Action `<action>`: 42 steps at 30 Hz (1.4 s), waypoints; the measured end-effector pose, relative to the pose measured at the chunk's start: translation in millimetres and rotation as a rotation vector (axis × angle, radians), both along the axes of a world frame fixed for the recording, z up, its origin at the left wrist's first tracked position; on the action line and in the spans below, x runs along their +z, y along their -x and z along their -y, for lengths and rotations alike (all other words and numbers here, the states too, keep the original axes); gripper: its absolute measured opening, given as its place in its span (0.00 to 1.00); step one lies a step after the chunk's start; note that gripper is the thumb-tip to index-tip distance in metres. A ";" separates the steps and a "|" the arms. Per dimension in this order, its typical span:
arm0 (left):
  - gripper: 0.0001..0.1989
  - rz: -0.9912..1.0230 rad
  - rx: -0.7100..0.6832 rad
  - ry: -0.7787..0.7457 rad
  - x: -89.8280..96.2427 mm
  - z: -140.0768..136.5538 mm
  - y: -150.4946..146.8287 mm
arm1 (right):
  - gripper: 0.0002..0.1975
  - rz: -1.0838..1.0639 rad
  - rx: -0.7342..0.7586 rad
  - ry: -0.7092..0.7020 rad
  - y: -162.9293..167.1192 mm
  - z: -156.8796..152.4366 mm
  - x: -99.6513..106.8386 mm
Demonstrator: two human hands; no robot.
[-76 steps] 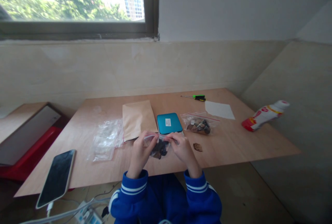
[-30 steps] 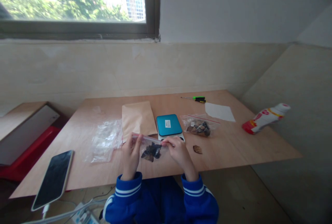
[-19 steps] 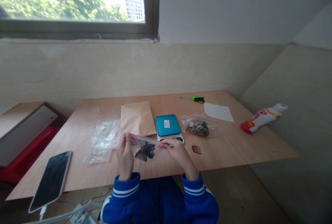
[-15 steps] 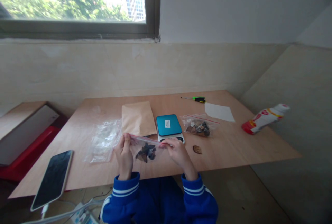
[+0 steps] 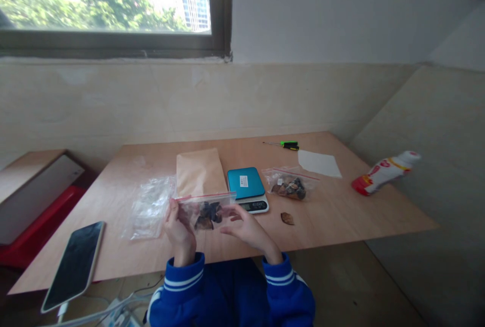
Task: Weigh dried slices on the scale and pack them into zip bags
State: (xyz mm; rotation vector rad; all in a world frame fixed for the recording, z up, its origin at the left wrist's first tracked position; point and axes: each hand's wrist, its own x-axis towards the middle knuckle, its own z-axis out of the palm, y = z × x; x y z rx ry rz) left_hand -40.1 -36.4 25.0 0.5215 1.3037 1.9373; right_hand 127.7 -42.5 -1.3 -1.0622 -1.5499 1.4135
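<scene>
A clear zip bag (image 5: 223, 198) with a red seal line hangs over the table's near part. Dark brown and black flake-like pieces (image 5: 206, 215) lie inside it. My left hand (image 5: 180, 228) is closed on the bag's left end, thumb near the seal. At the bag's right side, my right hand (image 5: 246, 227) has its thumb and fingers apart; its fingertips are at the plastic, partly behind it. Just behind stands a kitchen scale (image 5: 248, 185) with a blue top. One loose brown piece (image 5: 287, 218) lies right of my right hand.
A second zip bag (image 5: 291, 185) of dark pieces lies right of the scale. Around are a brown paper bag (image 5: 200, 173), clear plastic bags (image 5: 149, 208), a phone (image 5: 74, 264) with a cable, screwdrivers (image 5: 290, 145), white paper (image 5: 319, 164) and a bottle (image 5: 384, 173).
My right hand has let go of the bag's upper right corner, and its fingers have opened at the bag's side. The bag has turned slightly, its right end higher. My left hand keeps its hold.
</scene>
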 end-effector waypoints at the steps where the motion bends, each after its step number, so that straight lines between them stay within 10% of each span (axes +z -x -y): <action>1: 0.20 -0.007 -0.071 0.029 1.6 0.8 -0.2 | 0.23 -0.028 -0.028 0.004 -1.5 -0.9 0.0; 9: 0.33 -0.270 -0.584 0.077 4.9 5.1 -12.1 | 0.16 -0.161 -0.444 -0.017 -74.0 -4.6 8.2; 18: 0.22 -0.698 -0.498 0.136 -10.7 -3.3 16.3 | 0.24 -0.199 -1.022 -0.046 -186.2 13.9 -38.3; 23: 0.23 -0.804 -0.434 0.209 -26.9 -7.2 37.3 | 0.22 0.186 -1.277 -0.152 -190.1 10.2 -70.2; 29: 0.21 -0.918 -0.407 0.234 -48.2 -9.2 57.5 | 0.19 0.798 -1.470 -0.357 -165.0 6.2 -59.5; 32: 0.20 -1.035 -0.391 0.193 -59.9 -12.8 64.2 | 0.12 0.764 -1.294 -0.371 -158.3 7.5 -49.6; 37: 0.22 -1.150 -0.412 0.175 -74.3 -24.4 70.6 | 0.07 0.642 -0.555 -0.267 -149.7 13.8 -48.1; 42: 0.22 -1.169 -0.502 0.204 -80.4 -35.9 82.6 | 0.10 0.753 -0.464 -0.219 -149.8 18.5 -57.0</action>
